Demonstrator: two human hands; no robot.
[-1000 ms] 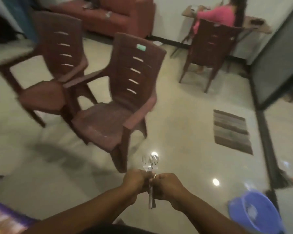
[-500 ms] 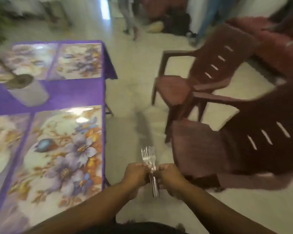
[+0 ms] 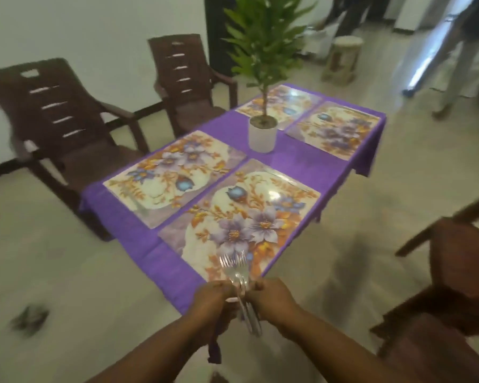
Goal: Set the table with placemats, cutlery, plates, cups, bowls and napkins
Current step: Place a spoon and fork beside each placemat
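A bundle of metal forks (image 3: pixel 237 275) points tines-up in front of me. My left hand (image 3: pixel 215 301) and my right hand (image 3: pixel 270 298) both grip the handles, side by side, just over the near corner of the table with the purple cloth (image 3: pixel 155 261). Several floral placemats lie on the cloth: the nearest one (image 3: pixel 241 217) right beyond the forks, another (image 3: pixel 172 175) to its left, two more (image 3: pixel 335 131) (image 3: pixel 282 102) at the far end.
A potted plant in a white pot (image 3: pixel 262 135) stands mid-table. Brown plastic chairs stand at the left (image 3: pixel 58 128), back (image 3: pixel 188 78) and right (image 3: pixel 451 283). People's legs (image 3: pixel 451 56) and a wooden stool (image 3: pixel 342 60) are at the back right.
My view has swung left from the chairs to the table, which now lies straight ahead. Both hands keep the same hold on the forks.
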